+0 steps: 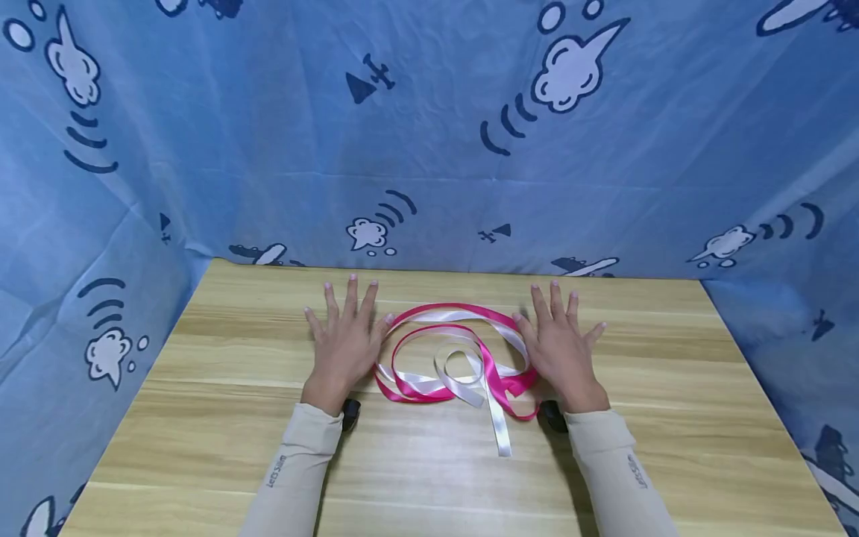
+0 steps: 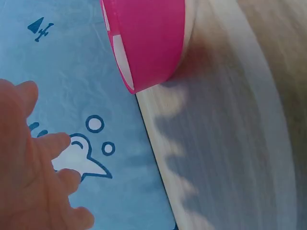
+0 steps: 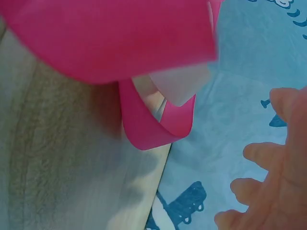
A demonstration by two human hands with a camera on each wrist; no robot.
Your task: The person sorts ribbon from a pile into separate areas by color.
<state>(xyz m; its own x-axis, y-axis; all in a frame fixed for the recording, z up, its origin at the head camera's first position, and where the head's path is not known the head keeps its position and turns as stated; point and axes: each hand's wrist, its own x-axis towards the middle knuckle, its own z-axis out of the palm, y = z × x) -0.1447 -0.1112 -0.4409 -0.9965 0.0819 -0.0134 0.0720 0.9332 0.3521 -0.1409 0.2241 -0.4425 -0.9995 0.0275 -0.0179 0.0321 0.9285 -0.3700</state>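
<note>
Loose loops of satin ribbon lie in a tangle on the table between my two hands. Deep pink ribbon (image 1: 493,377) overlaps white ribbon (image 1: 498,429), whose straight tail points toward me. My left hand (image 1: 344,347) is spread at the left of the loops, its thumb right at the pink edge. On the other side, my right hand (image 1: 560,350) has its fingers fanned out, with the thumb close to the outer loop. Both hands hold nothing. Pink ribbon (image 2: 148,43) stands on edge in the left wrist view, and a folded pink loop (image 3: 153,122) shows in the right one.
The wood-grain table (image 1: 221,418) reaches back to a blue patterned cloth (image 1: 429,134) that hangs behind it and along both sides. A small black device (image 1: 350,414) sits at the left wrist, another (image 1: 553,415) at the right.
</note>
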